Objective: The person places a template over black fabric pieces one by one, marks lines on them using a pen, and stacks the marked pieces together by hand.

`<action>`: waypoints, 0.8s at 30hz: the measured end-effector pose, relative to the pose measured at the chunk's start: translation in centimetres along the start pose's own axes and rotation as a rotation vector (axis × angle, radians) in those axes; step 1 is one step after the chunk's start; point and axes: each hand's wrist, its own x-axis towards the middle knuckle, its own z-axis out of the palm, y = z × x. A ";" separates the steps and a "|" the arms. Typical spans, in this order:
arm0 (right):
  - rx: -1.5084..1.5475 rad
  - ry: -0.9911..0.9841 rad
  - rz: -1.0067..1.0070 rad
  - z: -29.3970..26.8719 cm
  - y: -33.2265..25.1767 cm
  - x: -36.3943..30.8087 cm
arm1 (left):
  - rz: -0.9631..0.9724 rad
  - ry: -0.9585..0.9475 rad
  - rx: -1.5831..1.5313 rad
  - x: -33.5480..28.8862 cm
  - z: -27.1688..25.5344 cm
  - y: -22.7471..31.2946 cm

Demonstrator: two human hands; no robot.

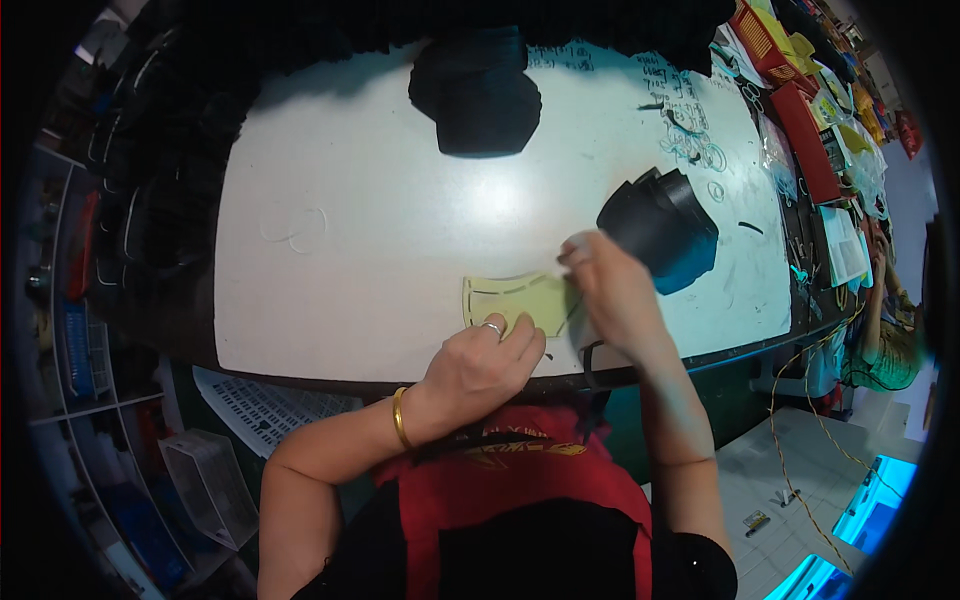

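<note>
Near the table's front edge lies a pale yellow pattern template with dashed slots along its upper and left sides. My left hand, with a ring on one finger, presses its bent fingers onto the template's lower part. Just past the template's right end is my right hand, slightly blurred, its thumb and fingers closed in a pinch. Whatever is between those fingertips is too small and smeared to name. Beyond the right hand rests a stack of black cut pieces, fanned at the top.
Another pile of black pieces lies at the far middle of the white table. Dark material borders the far and left sides. A red box, a basket and scissors stand along the right. A co-worker's arm shows far right.
</note>
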 end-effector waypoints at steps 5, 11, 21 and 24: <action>0.057 -0.134 -0.227 -2.3 0.4 -1.8 | 0.252 0.118 -0.182 1.6 0.6 -4.6; -0.456 0.489 -0.153 -9.7 6.5 -0.1 | -0.098 0.151 0.040 7.6 1.5 -14.8; 0.043 -0.091 -0.217 -0.7 0.3 -0.2 | -0.028 0.161 -0.342 -3.0 -0.3 -4.7; -0.005 -0.126 -0.227 0.3 -0.3 0.1 | -0.086 0.242 -0.354 -3.5 0.4 -4.5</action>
